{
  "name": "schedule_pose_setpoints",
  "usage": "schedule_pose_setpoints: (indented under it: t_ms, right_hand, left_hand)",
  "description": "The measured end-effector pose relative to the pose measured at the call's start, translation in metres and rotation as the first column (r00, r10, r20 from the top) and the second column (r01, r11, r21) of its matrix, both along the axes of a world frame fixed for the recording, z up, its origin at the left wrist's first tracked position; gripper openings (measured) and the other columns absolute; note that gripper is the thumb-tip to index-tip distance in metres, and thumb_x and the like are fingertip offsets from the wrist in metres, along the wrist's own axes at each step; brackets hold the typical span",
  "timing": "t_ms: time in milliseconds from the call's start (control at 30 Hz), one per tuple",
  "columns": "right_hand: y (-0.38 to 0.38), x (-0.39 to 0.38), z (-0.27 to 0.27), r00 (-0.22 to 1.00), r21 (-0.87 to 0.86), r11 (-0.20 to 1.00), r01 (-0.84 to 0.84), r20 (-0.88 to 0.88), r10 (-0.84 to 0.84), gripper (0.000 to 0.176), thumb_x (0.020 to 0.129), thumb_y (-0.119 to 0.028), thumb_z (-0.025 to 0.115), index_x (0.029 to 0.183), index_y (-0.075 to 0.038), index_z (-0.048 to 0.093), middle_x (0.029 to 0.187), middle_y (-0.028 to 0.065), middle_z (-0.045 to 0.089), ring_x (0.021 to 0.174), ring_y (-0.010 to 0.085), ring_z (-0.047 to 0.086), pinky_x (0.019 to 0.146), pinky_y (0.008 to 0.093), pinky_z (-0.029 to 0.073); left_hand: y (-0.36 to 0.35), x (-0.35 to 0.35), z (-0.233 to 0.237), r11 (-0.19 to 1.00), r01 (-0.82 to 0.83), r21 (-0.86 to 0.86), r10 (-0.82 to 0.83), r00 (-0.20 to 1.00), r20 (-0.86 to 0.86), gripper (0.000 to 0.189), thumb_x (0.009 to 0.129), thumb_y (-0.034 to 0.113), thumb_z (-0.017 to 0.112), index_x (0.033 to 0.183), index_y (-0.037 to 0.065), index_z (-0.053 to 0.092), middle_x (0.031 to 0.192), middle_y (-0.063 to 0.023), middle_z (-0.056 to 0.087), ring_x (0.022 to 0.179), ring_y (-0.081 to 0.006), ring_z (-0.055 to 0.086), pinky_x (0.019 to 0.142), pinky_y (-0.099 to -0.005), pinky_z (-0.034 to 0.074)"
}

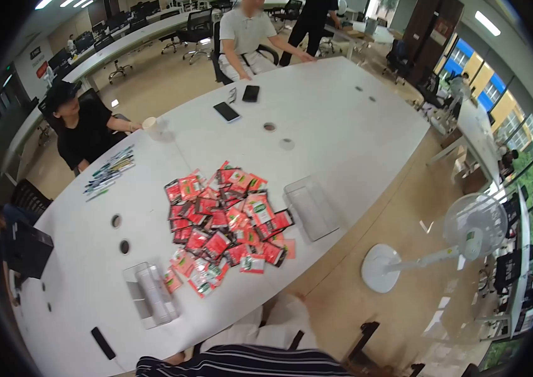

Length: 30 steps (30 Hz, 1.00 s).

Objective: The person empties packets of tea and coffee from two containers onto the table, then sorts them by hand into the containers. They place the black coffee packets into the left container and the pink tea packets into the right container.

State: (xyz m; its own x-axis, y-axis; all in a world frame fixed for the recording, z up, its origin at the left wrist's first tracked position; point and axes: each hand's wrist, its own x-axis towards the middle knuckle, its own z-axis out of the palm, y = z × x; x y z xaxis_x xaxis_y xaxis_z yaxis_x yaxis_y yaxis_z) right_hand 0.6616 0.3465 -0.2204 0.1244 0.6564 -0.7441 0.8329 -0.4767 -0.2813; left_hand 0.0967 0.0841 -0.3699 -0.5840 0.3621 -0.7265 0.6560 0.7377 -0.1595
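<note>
Only a small patch of skin, probably part of my left hand or arm [175,359], shows beside my striped shirt at the table's near edge. Its fingers are hidden, and I cannot make out anything held. My right hand is not clearly in view. Before me a wide heap of red and white sachets [217,218] lies on the white table [216,147]. A clear plastic tray [312,207] sits right of the heap. Another clear tray [151,295] stands at its near left. A black phone-like object [103,343] lies near the left front edge.
Several pens [110,171] lie at the table's left. A seated person in black holds a paper cup [149,124]. Across the table sits a person in white, near a phone [227,112] and a black case [251,93]. A standing fan [461,245] is on the right.
</note>
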Motion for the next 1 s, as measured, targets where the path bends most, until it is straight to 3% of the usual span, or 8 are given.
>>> schedule_pose_setpoints:
  t_ms: [233, 333, 367, 433, 500, 567, 833, 1000]
  right_hand:
    - [0.023, 0.02, 0.002, 0.993, 0.02, 0.998, -0.055, -0.108, 0.057, 0.066, 0.063, -0.044, 0.077, 0.113, -0.004, 0.063, 0.097, 0.0226, 0.068, 0.097, 0.0421, 0.064, 0.085, 0.0488, 0.05]
    - [0.028, 0.055, -0.007, 0.987, -0.022, 0.996, -0.083, -0.141, 0.08, 0.066, 0.063, -0.044, 0.077, 0.113, -0.004, 0.063, 0.097, 0.0226, 0.068, 0.097, 0.0421, 0.064, 0.086, 0.0488, 0.05]
    - [0.031, 0.069, -0.008, 0.987, -0.036, 0.996, -0.076, -0.145, 0.07, 0.067, 0.063, -0.045, 0.077, 0.113, -0.004, 0.063, 0.098, 0.0227, 0.068, 0.097, 0.0421, 0.064, 0.086, 0.0488, 0.05]
    - [0.023, 0.09, -0.01, 0.987, -0.097, 0.994, -0.043, -0.156, 0.027, 0.067, 0.063, -0.045, 0.077, 0.113, -0.004, 0.063, 0.098, 0.0227, 0.068, 0.097, 0.0421, 0.064, 0.086, 0.0487, 0.05]
    - [0.012, 0.114, -0.013, 0.99, -0.154, 0.988, -0.005, -0.138, -0.017, 0.067, 0.063, -0.045, 0.077, 0.113, -0.004, 0.063, 0.098, 0.0227, 0.068, 0.097, 0.0421, 0.064, 0.086, 0.0487, 0.05]
    - [0.002, 0.133, -0.013, 0.993, -0.213, 0.977, 0.015, -0.111, -0.039, 0.067, 0.063, -0.045, 0.077, 0.113, -0.004, 0.063, 0.098, 0.0228, 0.068, 0.098, 0.0421, 0.064, 0.086, 0.0486, 0.05]
    - [0.009, 0.133, 0.01, 0.999, -0.378, 0.926, -0.02, -0.054, 0.0, 0.068, 0.063, -0.046, 0.077, 0.114, -0.004, 0.063, 0.099, 0.0229, 0.068, 0.098, 0.0421, 0.064, 0.087, 0.0485, 0.05]
    - [0.052, 0.084, 0.045, 0.999, -0.362, 0.931, -0.048, -0.002, 0.051, 0.068, 0.063, -0.047, 0.077, 0.114, -0.004, 0.063, 0.099, 0.023, 0.068, 0.099, 0.0421, 0.064, 0.087, 0.0484, 0.05]
  left_hand:
    - [-0.047, 0.02, -0.025, 0.988, 0.067, -0.136, -0.052, 0.993, 0.11, 0.062, 0.078, 0.039, 0.073, 0.123, -0.002, 0.06, 0.121, -0.0225, 0.062, 0.118, -0.0339, 0.056, 0.1, -0.0433, 0.042]
    - [-0.072, 0.053, -0.027, 0.951, 0.281, -0.13, -0.265, 0.956, 0.131, 0.062, 0.078, 0.04, 0.073, 0.122, -0.002, 0.061, 0.12, -0.0225, 0.062, 0.118, -0.033, 0.056, 0.101, -0.0431, 0.042]
    - [-0.078, 0.058, -0.023, 0.885, 0.455, 0.093, -0.454, 0.89, -0.037, 0.063, 0.078, 0.052, 0.068, 0.113, -0.001, 0.067, 0.118, -0.0205, 0.064, 0.115, -0.0302, 0.058, 0.102, -0.0424, 0.04]
    - [-0.062, 0.065, -0.029, 0.899, 0.335, -0.282, -0.294, 0.939, 0.178, 0.067, 0.075, 0.056, 0.069, 0.11, -0.002, 0.067, 0.122, -0.0261, 0.059, 0.114, -0.0356, 0.059, 0.099, -0.0434, 0.046]
    - [-0.052, 0.096, -0.024, 0.946, 0.031, -0.322, -0.032, 0.999, 0.002, 0.109, 0.061, 0.038, 0.089, 0.141, -0.006, 0.03, 0.125, -0.0245, 0.057, 0.116, -0.0334, 0.057, 0.095, -0.0397, 0.051]
    - [-0.05, 0.117, -0.007, 0.919, -0.312, -0.242, 0.315, 0.949, -0.025, 0.125, 0.059, 0.033, 0.091, 0.147, -0.004, 0.011, 0.131, -0.0245, 0.053, 0.119, -0.0353, 0.055, 0.097, -0.0402, 0.05]
    - [-0.028, 0.15, 0.046, 0.821, -0.483, -0.305, 0.515, 0.857, 0.027, 0.114, 0.065, 0.032, 0.088, 0.148, -0.001, 0.016, 0.133, -0.0225, 0.052, 0.124, -0.0346, 0.052, 0.102, -0.042, 0.047]
    - [-0.084, 0.128, 0.012, 0.851, -0.484, -0.204, 0.502, 0.863, 0.048, 0.114, 0.064, 0.037, 0.087, 0.147, 0.0, 0.019, 0.127, -0.0238, 0.056, 0.116, -0.0364, 0.058, 0.093, -0.0433, 0.051]
